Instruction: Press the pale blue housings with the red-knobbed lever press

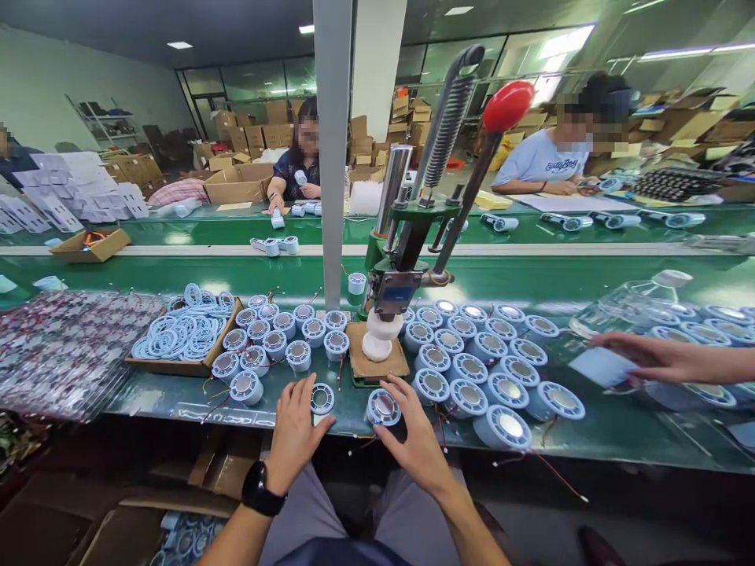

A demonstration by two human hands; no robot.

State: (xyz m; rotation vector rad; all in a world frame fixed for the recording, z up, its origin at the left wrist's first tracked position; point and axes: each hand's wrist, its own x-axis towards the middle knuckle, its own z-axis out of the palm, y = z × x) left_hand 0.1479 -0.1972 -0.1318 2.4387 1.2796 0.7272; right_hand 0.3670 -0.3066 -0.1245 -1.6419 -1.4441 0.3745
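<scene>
My left hand [298, 424] curves round a light-blue round housing [322, 399] with a metallic centre disc, thumb in front and fingers at its left and behind. Between the thumb and forefinger of my right hand [416, 432] is another such housing [383, 407], also at the bench's near edge. Just behind them stands a green hand press [401, 267] with a red-knobbed lever [508, 108]. Its white round head [386, 322] sits over a white disc [376, 347] on a brown pad [361, 363]. Thin wires trail from several housings.
Wired housings crowd the bench left [274, 343] and right [489, 346] of the press. A cardboard tray [215, 354] holds light-blue rings, beside plastic-wrapped parts [71, 346]. At right, a co-worker's hand [666, 358] holds a pale-blue piece near a clear bottle [634, 303]. Two people sit opposite.
</scene>
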